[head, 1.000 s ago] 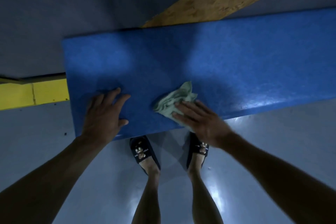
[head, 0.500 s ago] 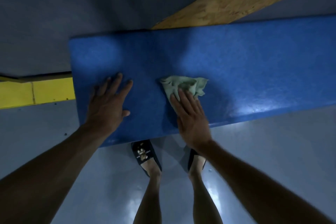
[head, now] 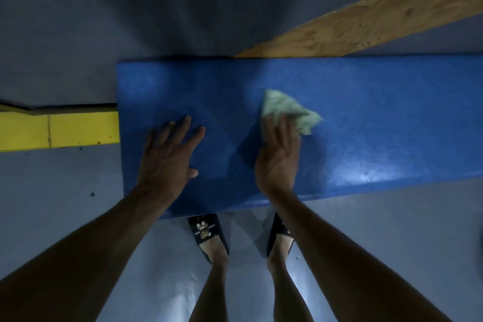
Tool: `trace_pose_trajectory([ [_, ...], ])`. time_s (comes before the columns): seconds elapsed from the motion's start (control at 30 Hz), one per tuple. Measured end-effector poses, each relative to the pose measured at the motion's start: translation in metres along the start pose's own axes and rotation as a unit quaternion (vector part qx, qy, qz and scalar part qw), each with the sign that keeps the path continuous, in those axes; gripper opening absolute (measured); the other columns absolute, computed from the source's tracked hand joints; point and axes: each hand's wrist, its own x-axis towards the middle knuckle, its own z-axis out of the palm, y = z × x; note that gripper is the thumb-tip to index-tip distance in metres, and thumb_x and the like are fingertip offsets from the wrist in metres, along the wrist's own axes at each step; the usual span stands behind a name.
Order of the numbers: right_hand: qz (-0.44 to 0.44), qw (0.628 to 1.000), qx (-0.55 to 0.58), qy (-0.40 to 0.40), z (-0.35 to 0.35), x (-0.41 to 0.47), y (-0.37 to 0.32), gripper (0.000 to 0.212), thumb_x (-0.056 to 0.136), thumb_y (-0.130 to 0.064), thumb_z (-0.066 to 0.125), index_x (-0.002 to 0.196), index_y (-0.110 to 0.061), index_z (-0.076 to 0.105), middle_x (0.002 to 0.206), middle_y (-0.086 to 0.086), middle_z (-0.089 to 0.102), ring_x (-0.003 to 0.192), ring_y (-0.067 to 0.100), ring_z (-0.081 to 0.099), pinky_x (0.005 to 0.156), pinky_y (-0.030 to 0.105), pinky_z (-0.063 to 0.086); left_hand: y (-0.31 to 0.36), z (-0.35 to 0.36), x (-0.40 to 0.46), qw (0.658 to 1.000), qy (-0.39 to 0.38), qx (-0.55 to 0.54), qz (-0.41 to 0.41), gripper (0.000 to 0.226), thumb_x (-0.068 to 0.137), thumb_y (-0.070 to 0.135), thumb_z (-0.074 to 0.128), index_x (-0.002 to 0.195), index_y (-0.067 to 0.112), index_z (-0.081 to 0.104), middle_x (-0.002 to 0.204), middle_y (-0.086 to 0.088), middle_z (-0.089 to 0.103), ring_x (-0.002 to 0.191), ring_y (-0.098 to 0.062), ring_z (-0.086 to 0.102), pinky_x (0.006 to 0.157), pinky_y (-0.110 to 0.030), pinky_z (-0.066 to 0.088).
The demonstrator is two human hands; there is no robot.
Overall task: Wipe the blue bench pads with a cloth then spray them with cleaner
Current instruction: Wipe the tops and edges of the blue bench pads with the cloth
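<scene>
Mid-wipe, by the look of it: first step of the task, cloth on pad, spraying not yet begun. No spray bottle anywhere in view.

Seen from above, looking straight down. Blue bench pad (head: 339,117) stretching across the middle of the scene, running off the right edge, glossy where light catches near its right front. Pale green cloth (head: 287,110), crumpled into a rough triangle, lying on the pad slightly right of centre, toward the far side.

Right hand (head: 278,157) flat over the near part of the cloth, fingers straight and close together, pressing it down onto the pad rather than clutching it. Left hand (head: 168,157) to the left, well apart from the cloth, palm down on the bare pad, fingers spread and straight, holding nothing, likely bracing.

Next move, judged from this: pushing the cloth on across the unwiped stretch to the right, keeping pressure even so the cloth does not bunch or slip free.

Below the pad's near edge, two feet in dark slippers (head: 206,232) on a grey floor (head: 78,217).
</scene>
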Motion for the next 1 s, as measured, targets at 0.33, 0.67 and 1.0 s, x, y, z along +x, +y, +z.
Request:
trace_pose_trajectory([
  [0.33,-0.077,0.974,-0.178,-0.121,-0.089,0.059,0.138,0.065,0.094,-0.039,0.027,0.158,-0.026,0.024,0.166,0.007,0.021,0.153,0.026,0.02,0.117,0.057,0.025,-0.007,0.005,0.0,1.0,0.008,-0.003,0.001,0.102,0.063,0.042,0.087,0.151,0.031,0.035,0.161,-0.003,0.028,0.143,-0.034,0.031,0.115,-0.055,0.024],
  [0.67,-0.198,0.97,-0.088,-0.11,0.0,0.046,-0.009,0.056,0.099,-0.024,0.038,0.155,-0.02,0.035,0.163,0.009,0.027,0.153,0.029,0.019,0.123,0.052,0.018,-0.01,0.014,0.002,0.999,0.042,-0.014,0.007,0.111,0.042,0.038,0.097,0.142,0.026,0.05,0.152,-0.007,0.044,0.133,-0.038,0.045,0.108,-0.058,0.033],
  [1.0,0.046,0.986,-0.132,-0.091,-0.068,0.133,0.098,0.058,0.1,-0.023,0.033,0.157,-0.021,0.027,0.165,0.012,0.02,0.153,0.031,0.014,0.121,0.055,0.017,-0.006,0.009,0.006,0.999,0.015,-0.028,-0.012,0.107,0.043,0.032,0.097,0.14,0.026,0.051,0.152,-0.007,0.045,0.134,-0.038,0.045,0.107,-0.063,0.034],
])
